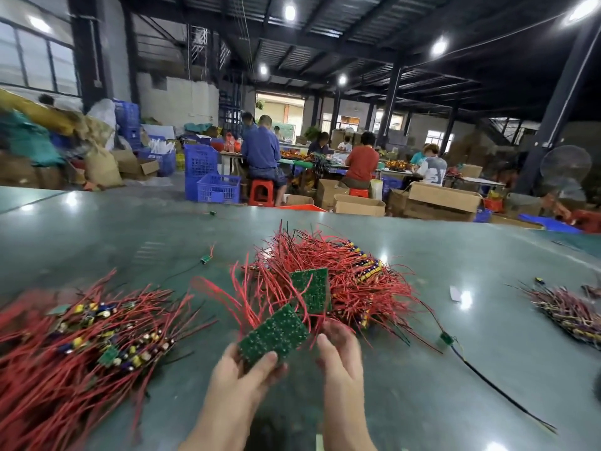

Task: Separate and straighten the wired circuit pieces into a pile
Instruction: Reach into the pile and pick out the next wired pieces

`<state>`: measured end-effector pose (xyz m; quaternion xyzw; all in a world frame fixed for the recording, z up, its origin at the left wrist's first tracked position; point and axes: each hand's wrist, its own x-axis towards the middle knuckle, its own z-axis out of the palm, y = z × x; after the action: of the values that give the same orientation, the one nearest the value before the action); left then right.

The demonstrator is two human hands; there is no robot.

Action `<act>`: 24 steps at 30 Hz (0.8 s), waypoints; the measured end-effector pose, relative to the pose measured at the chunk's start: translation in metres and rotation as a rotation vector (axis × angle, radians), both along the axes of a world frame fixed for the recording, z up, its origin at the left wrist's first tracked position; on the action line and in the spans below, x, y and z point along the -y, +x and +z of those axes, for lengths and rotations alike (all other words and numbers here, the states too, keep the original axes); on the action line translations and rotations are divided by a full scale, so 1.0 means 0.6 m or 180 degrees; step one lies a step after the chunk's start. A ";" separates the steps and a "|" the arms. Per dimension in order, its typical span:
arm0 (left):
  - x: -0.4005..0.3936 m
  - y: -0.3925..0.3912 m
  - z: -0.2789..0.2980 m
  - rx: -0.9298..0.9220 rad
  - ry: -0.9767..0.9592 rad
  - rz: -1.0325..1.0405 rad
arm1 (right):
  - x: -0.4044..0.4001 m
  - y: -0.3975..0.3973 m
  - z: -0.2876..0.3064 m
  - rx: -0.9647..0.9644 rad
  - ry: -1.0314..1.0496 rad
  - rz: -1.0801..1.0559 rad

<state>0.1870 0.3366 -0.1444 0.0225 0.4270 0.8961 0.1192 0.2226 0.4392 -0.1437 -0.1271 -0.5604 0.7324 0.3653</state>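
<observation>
Hands meet over a green table (422, 369). Left hand (242, 369) pinches a green circuit board (273, 333) by its near corner, long axis slanting up-right toward the tangled red-wire heap (341, 281). Right hand (340, 349), fingers curled, touches its trailing wires just beside.

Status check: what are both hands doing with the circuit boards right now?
Left hand grips green board. Right hand open beside it, fingers among red wires. Tangled heap ahead, sorted pile left.
</observation>
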 end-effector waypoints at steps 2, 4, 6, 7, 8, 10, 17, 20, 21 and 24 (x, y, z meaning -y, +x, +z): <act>0.014 -0.013 -0.007 -0.0116 -0.0047 0.0084 | -0.006 0.008 0.001 -0.0209 0.0684 -0.0669; 0.023 -0.023 -0.019 -0.0276 -0.0271 0.0135 | -0.008 0.013 0.001 -0.0389 0.1785 -0.0814; 0.026 -0.031 -0.033 -0.0526 -0.0578 0.0210 | -0.006 0.010 -0.004 -0.0233 0.2533 -0.0435; 0.028 -0.033 -0.039 -0.0650 -0.0715 0.0242 | -0.003 0.009 -0.007 -0.0104 0.2685 -0.0225; 0.029 -0.033 -0.044 -0.0739 -0.0811 0.0262 | -0.002 0.006 -0.012 -0.0005 0.2728 -0.0080; 0.030 -0.033 -0.054 -0.0817 -0.0913 0.0251 | -0.002 0.003 -0.018 0.0170 0.2684 0.0004; 0.030 -0.029 -0.068 -0.0898 -0.1041 0.0101 | -0.018 0.004 -0.008 0.0597 0.2526 0.0150; 0.033 -0.031 -0.069 -0.0791 -0.0876 0.0019 | -0.017 0.004 -0.006 0.0596 0.2523 0.0368; 0.035 -0.030 -0.067 -0.0762 -0.0861 -0.0044 | -0.016 0.003 -0.008 0.0650 0.2501 0.0416; 0.035 -0.028 -0.069 -0.0700 -0.0853 -0.0228 | -0.018 0.002 -0.010 0.0901 0.2214 0.0565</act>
<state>0.1704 0.3153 -0.1856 0.1195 0.5521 0.8184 0.1055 0.2241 0.4503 -0.1500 -0.0464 -0.8290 0.5026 0.2407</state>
